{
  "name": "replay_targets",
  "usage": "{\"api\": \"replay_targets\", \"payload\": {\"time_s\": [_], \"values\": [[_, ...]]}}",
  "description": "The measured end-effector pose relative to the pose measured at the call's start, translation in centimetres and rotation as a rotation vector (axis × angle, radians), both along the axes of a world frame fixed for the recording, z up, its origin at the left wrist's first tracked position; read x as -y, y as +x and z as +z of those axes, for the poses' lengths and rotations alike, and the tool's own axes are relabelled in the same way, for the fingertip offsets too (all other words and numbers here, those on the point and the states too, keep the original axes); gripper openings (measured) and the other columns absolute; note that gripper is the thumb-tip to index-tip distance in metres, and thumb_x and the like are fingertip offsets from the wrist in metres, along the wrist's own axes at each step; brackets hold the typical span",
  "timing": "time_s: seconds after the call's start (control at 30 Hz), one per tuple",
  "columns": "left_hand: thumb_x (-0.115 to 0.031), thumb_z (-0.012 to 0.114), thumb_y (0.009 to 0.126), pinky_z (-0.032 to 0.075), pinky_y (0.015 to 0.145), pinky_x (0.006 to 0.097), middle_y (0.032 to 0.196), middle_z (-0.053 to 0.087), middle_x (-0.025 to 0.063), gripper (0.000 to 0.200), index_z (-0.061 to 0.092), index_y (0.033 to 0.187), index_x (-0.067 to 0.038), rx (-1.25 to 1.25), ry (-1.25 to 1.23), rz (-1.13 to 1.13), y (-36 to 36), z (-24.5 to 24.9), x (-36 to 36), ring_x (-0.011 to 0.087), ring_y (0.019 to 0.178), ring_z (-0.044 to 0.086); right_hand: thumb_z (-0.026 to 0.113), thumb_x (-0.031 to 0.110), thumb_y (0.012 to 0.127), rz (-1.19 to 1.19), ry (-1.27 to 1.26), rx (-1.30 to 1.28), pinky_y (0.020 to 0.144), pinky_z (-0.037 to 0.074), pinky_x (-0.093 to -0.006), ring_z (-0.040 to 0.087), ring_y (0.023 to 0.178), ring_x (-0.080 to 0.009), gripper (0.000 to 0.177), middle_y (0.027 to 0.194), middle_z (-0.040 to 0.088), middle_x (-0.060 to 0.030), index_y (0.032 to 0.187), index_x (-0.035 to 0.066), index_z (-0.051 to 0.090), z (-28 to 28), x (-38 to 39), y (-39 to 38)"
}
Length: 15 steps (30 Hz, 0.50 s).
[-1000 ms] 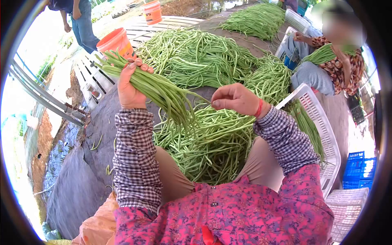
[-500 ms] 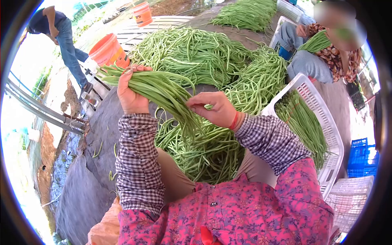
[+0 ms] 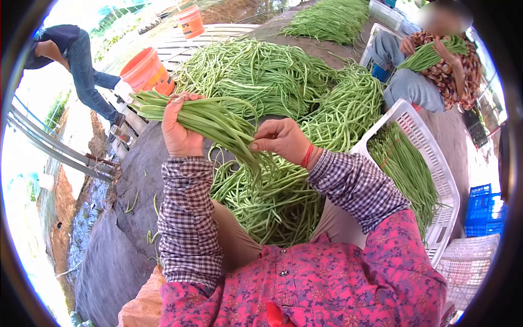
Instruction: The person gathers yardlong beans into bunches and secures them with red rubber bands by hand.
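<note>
A bunch of long green beans is held up in front of me, its tips slanting down to the right. My left hand is wrapped round the bunch near its upper left end. At the drooping end, my right hand has thumb and fingers pinched together on some bean tips; exactly how many is hidden. Below both hands, a pile of loose long beans lies between my knees. To the right, a white plastic crate contains long beans laid lengthwise, with a red band across them.
A large heap of long beans spreads ahead, with another pile farther back. Orange buckets stand at the left. A seated co-worker holds beans at the right; another person bends at the left. Blue crates sit far right.
My right hand's fingers have drawn closer together at the bean tips. The bunch has shifted only slightly. The person at the left bends lower, and the seated co-worker's beans have moved.
</note>
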<state>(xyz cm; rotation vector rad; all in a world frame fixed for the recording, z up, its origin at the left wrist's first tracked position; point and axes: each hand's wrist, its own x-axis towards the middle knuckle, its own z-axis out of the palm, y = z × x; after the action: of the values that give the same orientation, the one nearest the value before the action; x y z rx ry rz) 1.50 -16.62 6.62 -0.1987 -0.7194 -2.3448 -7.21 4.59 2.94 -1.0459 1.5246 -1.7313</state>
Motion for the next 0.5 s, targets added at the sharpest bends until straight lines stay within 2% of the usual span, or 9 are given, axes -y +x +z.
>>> {"api": "replay_targets", "payload": {"time_s": [0.1,0.13,0.27,0.37,0.5], "values": [[-0.001,0.057,0.078,0.046,0.086,0.0421,0.082,0.057,0.0059,0.012,0.054,0.088,-0.006,0.057,-0.053,0.056,0.3,0.2,0.0,0.0196,0.081,0.057,0.069,0.013,0.083,-0.008,0.082,-0.025,0.058,0.042,-0.0188,0.053,0.065,-0.0039,0.013,0.071,0.059,0.0028,0.086,0.001,0.067,0.9,-0.4,-0.2],[-0.001,0.057,0.078,0.046,0.085,0.0422,0.081,0.057,0.0061,0.011,0.055,0.088,-0.006,0.051,-0.049,0.058,0.4,0.3,0.0,0.0199,0.081,0.057,0.068,0.012,0.083,0.026,0.056,0.11,0.061,0.046,-0.0207,0.056,0.067,-0.0052,0.015,0.075,0.064,-0.0007,0.09,-0.001,0.067,0.7,-0.4,-0.2],[-0.002,0.057,0.078,0.047,0.084,0.0422,0.08,0.058,0.0069,0.006,0.056,0.084,-0.003,0.029,-0.033,0.079,1.1,0.1,1.6,0.0208,0.08,0.057,0.062,0.024,0.088,0.203,0.258,-0.282,0.059,0.043,-0.0201,0.051,0.062,-0.0044,0.023,0.07,0.062,0.0021,0.091,0.002,0.067,2.3,-1.6,-1.9],[-0.004,0.059,0.076,0.047,0.083,0.0394,0.08,0.058,0.0086,0.006,0.057,0.08,-0.001,0.011,0.048,0.116,2.0,0.0,3.2,0.0215,0.079,0.056,0.065,0.025,0.085,0.265,0.415,-0.289,0.06,0.045,-0.0209,0.053,0.062,-0.0057,0.024,0.071,0.063,0.0017,0.092,0.002,0.068,5.2,-4.5,-4.9],[-0.004,0.059,0.074,0.045,0.081,0.0364,0.079,0.058,0.0093,0.006,0.057,0.078,0.0,-0.085,0.142,0.068,3.2,-0.2,5.3,0.0207,0.08,0.054,0.072,0.023,0.079,0.437,0.515,-0.192,0.066,0.049,-0.0252,0.06,0.07,-0.0113,0.027,0.076,0.066,-0.0028,0.097,0.003,0.068,4.6,-8.9,-8.3]]}}
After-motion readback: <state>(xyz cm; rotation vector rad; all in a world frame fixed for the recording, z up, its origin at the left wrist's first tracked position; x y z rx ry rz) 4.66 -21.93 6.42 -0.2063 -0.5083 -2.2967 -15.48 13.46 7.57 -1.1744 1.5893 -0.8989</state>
